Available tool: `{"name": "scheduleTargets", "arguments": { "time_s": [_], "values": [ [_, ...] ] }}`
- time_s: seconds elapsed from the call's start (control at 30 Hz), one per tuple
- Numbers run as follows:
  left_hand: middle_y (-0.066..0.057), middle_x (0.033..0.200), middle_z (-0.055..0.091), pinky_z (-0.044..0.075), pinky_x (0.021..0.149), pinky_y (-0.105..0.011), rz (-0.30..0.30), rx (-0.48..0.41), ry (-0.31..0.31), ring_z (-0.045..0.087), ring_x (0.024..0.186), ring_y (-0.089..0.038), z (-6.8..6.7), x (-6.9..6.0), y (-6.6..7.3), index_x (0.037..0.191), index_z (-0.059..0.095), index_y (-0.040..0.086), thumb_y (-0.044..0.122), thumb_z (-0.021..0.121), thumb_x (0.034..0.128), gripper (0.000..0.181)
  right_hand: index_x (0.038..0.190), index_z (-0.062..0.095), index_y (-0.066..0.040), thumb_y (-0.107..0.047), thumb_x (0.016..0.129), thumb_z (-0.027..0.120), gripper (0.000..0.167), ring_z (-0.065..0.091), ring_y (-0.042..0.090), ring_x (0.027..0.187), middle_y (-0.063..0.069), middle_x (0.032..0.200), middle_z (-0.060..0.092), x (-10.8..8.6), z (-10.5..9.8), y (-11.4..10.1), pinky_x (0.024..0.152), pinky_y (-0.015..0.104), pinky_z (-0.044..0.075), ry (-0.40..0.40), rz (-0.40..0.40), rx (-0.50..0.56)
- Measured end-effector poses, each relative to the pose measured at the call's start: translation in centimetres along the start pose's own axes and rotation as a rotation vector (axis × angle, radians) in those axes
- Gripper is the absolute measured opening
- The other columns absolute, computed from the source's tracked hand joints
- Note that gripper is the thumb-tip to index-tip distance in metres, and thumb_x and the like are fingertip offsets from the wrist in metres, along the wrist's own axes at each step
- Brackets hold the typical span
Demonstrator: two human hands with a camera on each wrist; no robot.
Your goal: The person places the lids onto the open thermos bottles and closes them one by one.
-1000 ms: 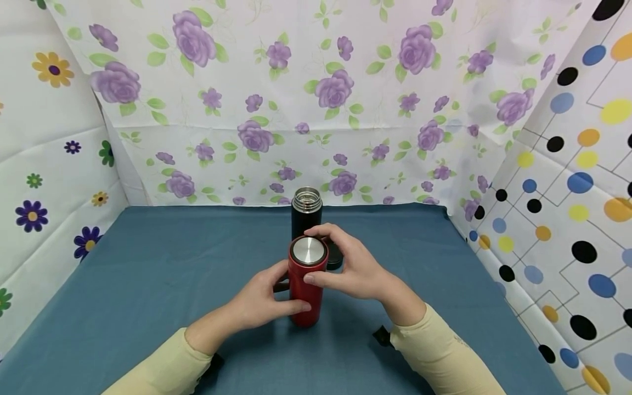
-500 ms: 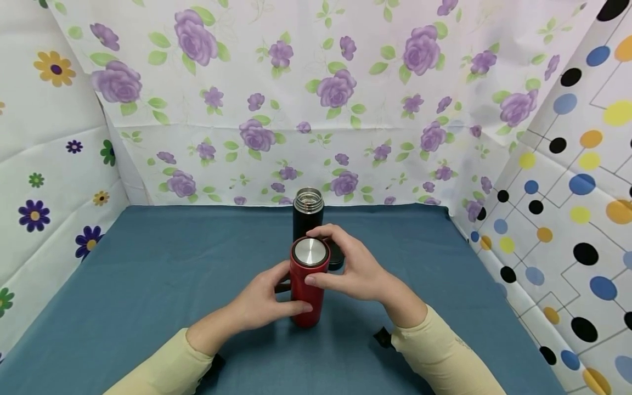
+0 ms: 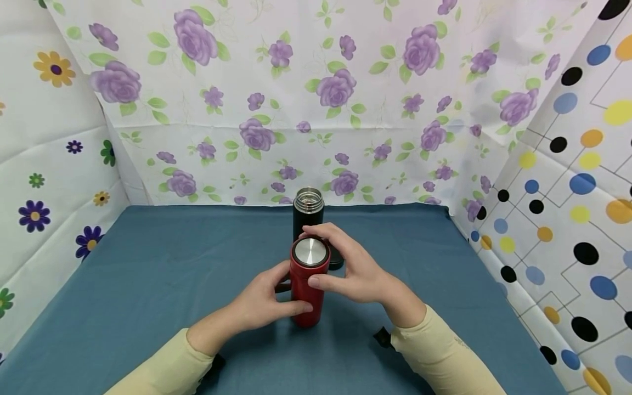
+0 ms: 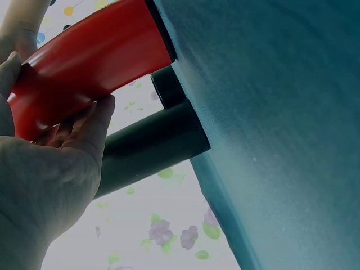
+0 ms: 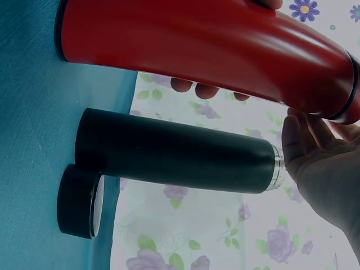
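A red flask (image 3: 307, 296) with a silver-topped lid (image 3: 310, 251) stands upright on the blue cloth. My left hand (image 3: 261, 299) grips its body, thumb across the front; in the left wrist view the fingers (image 4: 93, 126) curl behind the red flask (image 4: 95, 56). My right hand (image 3: 357, 269) is around the lid end, fingers behind the rim and thumb near the upper body. The right wrist view shows the right hand's fingers (image 5: 309, 132) against the far side of the red flask (image 5: 202, 45), by the lid; whether the thumb touches is unclear.
Behind the red flask a black flask (image 3: 307, 219) stands with its threaded steel mouth uncovered. Its black cap (image 5: 76, 199) rests on the cloth beside its base. Floral sheets (image 3: 222, 109) hang behind, a dotted sheet (image 3: 568, 219) at the right.
My right fingers have shifted slightly left along the back of the lid and the thumb a little right. The left hand and the red flask have stayed in place.
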State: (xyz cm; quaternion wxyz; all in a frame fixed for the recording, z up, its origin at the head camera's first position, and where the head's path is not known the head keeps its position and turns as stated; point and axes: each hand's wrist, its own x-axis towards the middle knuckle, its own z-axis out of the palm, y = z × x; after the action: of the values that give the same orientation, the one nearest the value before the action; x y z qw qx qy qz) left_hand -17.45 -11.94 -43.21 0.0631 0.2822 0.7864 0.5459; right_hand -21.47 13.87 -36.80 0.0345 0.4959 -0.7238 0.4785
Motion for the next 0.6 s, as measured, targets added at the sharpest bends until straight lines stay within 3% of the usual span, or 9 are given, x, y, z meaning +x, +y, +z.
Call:
{"name": "scheduleTargets", "arguments": {
  "time_s": [0.1,0.3,0.6],
  "values": [
    [0.007,0.146,0.067,0.056,0.114,-0.055,-0.001,-0.002,-0.001,0.064,0.138,-0.02,0.08,-0.02,-0.02,0.153,0.06,0.024,0.029,0.092,0.0962,0.066,0.169,0.043,-0.013,-0.044,0.111,0.069,0.071,0.056,0.026,0.14,0.008,0.159,0.054,-0.05,0.03,0.15,0.116,0.046,0.052,-0.009,-0.025,0.019],
    [0.007,0.145,0.068,0.056,0.114,-0.055,-0.006,-0.003,0.006,0.065,0.137,-0.02,0.07,-0.03,0.01,0.152,0.06,0.024,0.028,0.092,0.0953,0.066,0.17,0.041,-0.009,-0.039,0.114,0.064,0.068,0.054,0.028,0.142,0.011,0.162,0.051,-0.11,0.03,0.21,0.117,0.047,0.051,-0.026,-0.053,0.041],
    [0.007,0.145,0.068,0.056,0.114,-0.054,-0.01,0.008,0.007,0.065,0.136,-0.02,-0.01,-0.05,-0.02,0.153,0.059,0.022,0.028,0.092,0.0954,0.067,0.17,0.042,-0.009,-0.037,0.114,0.063,0.066,0.057,0.026,0.138,0.009,0.157,0.055,-0.05,0.0,0.09,0.113,0.047,0.053,-0.026,-0.031,0.031]
  ]
}}
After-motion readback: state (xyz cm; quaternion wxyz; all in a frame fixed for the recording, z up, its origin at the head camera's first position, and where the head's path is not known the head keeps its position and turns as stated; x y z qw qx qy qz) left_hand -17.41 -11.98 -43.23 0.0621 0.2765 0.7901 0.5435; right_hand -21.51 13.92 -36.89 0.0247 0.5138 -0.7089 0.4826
